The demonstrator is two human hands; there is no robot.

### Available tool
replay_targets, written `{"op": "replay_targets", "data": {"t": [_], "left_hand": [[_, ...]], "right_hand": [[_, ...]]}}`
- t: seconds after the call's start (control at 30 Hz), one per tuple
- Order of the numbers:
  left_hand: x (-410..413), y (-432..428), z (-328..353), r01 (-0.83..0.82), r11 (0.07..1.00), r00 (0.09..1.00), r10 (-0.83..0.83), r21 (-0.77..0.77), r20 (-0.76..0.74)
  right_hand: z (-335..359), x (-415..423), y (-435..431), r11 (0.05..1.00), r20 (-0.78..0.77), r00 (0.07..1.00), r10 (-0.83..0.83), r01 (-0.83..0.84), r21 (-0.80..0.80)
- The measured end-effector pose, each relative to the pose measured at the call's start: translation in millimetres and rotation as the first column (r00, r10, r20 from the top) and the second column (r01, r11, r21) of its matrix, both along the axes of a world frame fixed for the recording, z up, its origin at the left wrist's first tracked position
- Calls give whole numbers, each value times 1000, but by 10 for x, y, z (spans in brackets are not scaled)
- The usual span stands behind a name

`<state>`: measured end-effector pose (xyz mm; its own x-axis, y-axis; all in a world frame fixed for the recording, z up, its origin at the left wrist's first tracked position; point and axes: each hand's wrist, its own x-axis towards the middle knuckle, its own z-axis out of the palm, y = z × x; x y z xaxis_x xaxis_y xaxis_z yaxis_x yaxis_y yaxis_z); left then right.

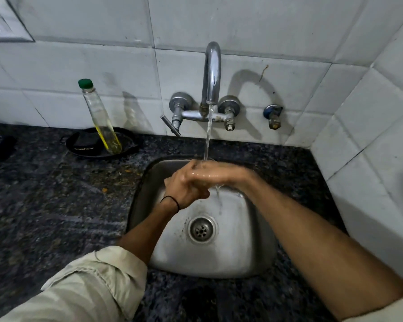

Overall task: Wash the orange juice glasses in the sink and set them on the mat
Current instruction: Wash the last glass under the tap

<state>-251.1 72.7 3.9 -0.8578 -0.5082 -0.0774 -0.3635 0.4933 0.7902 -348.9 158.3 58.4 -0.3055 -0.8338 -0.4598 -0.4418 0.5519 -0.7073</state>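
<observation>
Clasping the right hand [222, 174], its grip hidden, the left hand [184, 189] seemingly curls under the running tap [211, 73].

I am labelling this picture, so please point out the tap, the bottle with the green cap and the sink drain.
tap [211, 73]: head view, on the curved chrome spout.
bottle with the green cap [98, 112]: head view, on its clear middle.
sink drain [201, 229]: head view, on the strainer's centre.
</observation>
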Motion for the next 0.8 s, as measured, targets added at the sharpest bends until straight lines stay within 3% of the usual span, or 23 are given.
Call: {"op": "replay_targets", "data": {"t": [0.03,0.07,0.13,0.2,0.27,0.3,0.37,0.47,0.53,0.6,0.67,0.73,0.8], "left_hand": [[-2,23,27,-41,998,999,42,-48,23],[-13,27,33,-65,992,996,71,-109,56],[-74,31,55,-15,945,987,68,-327,149],[-122,47,124,102,850,968,34,-516,248],[-176,61,229,258,739,927,-8,-623,374],[-198,52,298,362,682,887,-41,-636,461],[-234,-21,430,563,614,772,-153,-553,617],[-237,-115,565,645,704,663,-322,-297,676],[-194,-155,562,537,841,691,-394,-65,606],[-143,-178,463,365,917,769,-396,164,502],[-103,-226,293,266,930,826,-356,255,437],[-39,-240,74,136,868,876,-331,477,351],[34,-208,-141,46,656,937,-290,753,195]], "right_hand": [[-66,45,-8,971,119,969,-216,225,-74],[-129,132,-21,884,195,886,-420,448,-132],[-289,293,-107,588,207,643,-737,761,-274],[-389,375,-149,372,190,462,-866,851,-371],[-480,348,-148,188,394,280,-875,948,-256],[-530,327,-134,147,516,179,-838,984,-102],[-656,308,-79,191,679,22,-734,966,175],[-871,341,5,279,741,-76,-667,897,342],[-965,394,38,260,759,-119,-640,896,360],[-1041,398,44,214,766,-111,-633,926,311],[-1034,344,49,221,745,13,-667,958,182],[-898,247,83,359,652,292,-700,933,-33],[-717,172,97,559,479,604,-637,790,-252]]}}
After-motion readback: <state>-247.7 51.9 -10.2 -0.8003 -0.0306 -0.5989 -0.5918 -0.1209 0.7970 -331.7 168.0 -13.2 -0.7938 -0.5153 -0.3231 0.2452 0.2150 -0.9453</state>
